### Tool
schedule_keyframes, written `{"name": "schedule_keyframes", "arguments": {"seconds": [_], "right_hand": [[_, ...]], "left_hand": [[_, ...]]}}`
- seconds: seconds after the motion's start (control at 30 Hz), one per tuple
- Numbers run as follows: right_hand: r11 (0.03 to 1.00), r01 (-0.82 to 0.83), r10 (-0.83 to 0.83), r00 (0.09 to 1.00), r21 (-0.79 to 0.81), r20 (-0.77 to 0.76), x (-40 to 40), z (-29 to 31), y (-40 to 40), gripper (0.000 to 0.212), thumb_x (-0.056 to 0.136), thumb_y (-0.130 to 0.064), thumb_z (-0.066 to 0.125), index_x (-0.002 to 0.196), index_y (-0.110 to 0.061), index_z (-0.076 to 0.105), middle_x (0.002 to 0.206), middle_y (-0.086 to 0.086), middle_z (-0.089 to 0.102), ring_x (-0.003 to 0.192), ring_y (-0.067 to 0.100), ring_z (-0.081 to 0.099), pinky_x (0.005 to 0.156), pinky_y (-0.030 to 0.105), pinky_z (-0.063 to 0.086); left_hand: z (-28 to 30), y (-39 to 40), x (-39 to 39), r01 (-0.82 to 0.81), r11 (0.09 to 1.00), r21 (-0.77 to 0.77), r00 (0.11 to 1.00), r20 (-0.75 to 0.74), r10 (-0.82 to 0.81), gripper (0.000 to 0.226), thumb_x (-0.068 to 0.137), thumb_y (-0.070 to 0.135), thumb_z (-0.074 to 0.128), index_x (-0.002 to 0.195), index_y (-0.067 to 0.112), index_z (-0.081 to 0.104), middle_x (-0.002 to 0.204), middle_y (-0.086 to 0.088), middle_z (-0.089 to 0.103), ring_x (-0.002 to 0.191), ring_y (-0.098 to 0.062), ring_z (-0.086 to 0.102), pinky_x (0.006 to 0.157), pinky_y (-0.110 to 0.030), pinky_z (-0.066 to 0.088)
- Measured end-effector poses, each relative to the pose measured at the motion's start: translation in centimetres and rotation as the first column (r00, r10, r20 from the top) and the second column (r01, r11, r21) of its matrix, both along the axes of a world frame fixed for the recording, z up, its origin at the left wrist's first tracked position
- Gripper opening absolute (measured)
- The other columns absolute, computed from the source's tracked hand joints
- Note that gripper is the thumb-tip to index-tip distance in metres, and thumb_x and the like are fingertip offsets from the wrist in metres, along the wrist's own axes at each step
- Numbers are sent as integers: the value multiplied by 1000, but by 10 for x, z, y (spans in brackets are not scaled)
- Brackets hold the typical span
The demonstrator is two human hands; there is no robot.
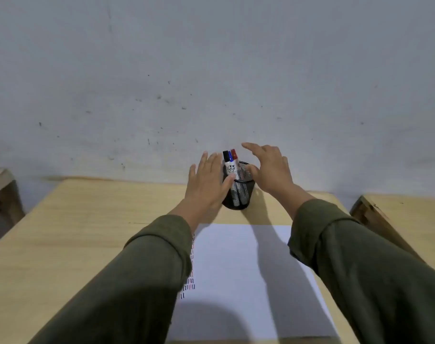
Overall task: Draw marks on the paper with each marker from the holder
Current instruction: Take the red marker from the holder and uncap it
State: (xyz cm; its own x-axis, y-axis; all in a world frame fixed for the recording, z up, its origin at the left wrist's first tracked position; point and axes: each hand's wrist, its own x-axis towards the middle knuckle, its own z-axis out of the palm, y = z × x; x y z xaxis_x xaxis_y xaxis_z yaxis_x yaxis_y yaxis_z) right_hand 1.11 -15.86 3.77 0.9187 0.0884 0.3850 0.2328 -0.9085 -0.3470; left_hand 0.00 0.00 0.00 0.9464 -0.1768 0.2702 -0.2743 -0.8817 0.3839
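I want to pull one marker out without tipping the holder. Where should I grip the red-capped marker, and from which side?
Pinch the red marker by its cap, coming from above with the right hand. Only the cap end stands clear of the mesh holder; the barrel sits inside, packed beside the blue and black ones. The left hand is beside the holder and could steady it.

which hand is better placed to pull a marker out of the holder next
Right, probably. The right hand hovers open, its fingers arched over the marker caps, while the left hand lies against the mesh holder, steadying it.
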Motion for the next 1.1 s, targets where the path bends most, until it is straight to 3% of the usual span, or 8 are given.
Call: {"name": "schedule_keyframes", "arguments": {"seconds": [0.27, 0.4, 0.7, 0.9, 1.1], "right_hand": [[999, -34, 35, 999, 16, -28, 26, -11, 3, 50, 90, -20, 56, 137, -33, 43, 124, 11, 51, 115, 28, 47, 97, 44, 37], [988, -99, 105, 993, 116, -49, 30, -17, 2, 51, 88, -13, 57, 136, -27, 47, 119, 14, 51, 106, 27, 54, 86, 31, 40], [983, -68, 77, 996, 171, -46, 33, -22, 6, 50, 90, -18, 58, 137, -26, 44, 115, 14, 50, 101, 28, 55, 81, 25, 36], [988, -63, 75, 994, 139, -85, 38, -20, 7, 51, 91, -18, 56, 139, -29, 42, 104, 5, 43, 103, 26, 54, 82, 25, 35], [995, -67, 76, 989, 71, -129, 42, -16, 9, 53, 91, -17, 55, 140, -31, 40, 99, 3, 37, 94, 25, 51, 80, 29, 39]], "left_hand": [[-14, -1, 16, 53, 998, -36, 997, -61, -56, 66, 96, 53, 23, 150, 16, 14, 160, 1, 16, 150, -15, -4, 119, -46, 3], [-16, -3, 18, 72, 994, -78, 995, -58, -77, 60, 98, 48, 24, 149, 18, 18, 158, 2, 22, 150, -15, -1, 119, -46, 3], [-5, 0, 21, 36, 985, -168, 996, -79, -50, 47, 101, 26, 24, 148, 20, 26, 153, 2, 35, 149, -17, 8, 117, -49, 7], [-7, -2, 20, 16, 984, -179, 995, -98, -34, 49, 101, 24, 20, 149, 20, 24, 154, 1, 34, 149, -17, 10, 117, -50, 8], [-9, -4, 18, -4, 983, -181, 994, -106, -15, 49, 101, 25, 18, 150, 20, 21, 155, 2, 32, 149, -15, 9, 117, -47, 7]]}}
